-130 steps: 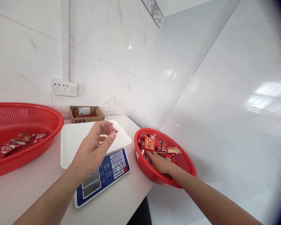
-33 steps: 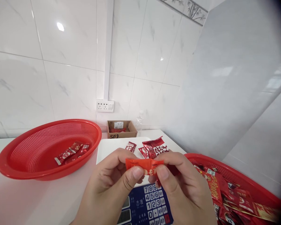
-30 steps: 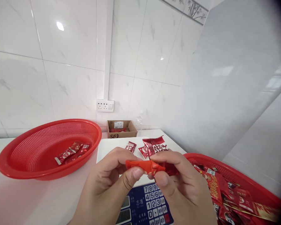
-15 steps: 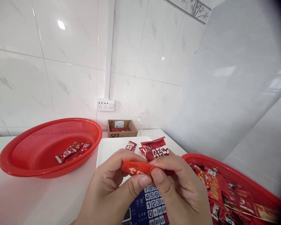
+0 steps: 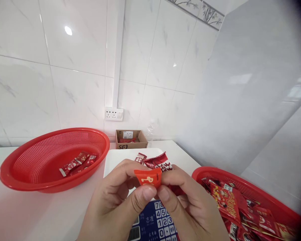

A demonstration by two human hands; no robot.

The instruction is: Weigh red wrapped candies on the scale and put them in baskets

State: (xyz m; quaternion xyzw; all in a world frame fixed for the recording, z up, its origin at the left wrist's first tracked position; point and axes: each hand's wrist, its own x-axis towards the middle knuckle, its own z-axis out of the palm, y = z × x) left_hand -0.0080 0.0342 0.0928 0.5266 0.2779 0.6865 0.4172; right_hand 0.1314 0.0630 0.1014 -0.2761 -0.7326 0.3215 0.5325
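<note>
Between my left hand and my right hand is a small orange-red snack packet with pale lettering. Both thumbs and forefingers pinch its lower edge, and its upper end flares out. Behind the right fingers a larger dark-red and white packet sticks up; it seems held in the right hand, but its lower part is hidden. Under the hands stands a digital scale with a blue keypad panel and a white pan. Another small red packet lies on the pan, partly covered.
At the left a red perforated basket contains several red packets. A second red basket, full of red packets, stands at the right. A small cardboard box and a clear plastic bottle are by the tiled wall.
The orange-red packet has been turned in my fingers, so its flared end now stands upward. The larger red and white packet has shifted left and slightly down.
</note>
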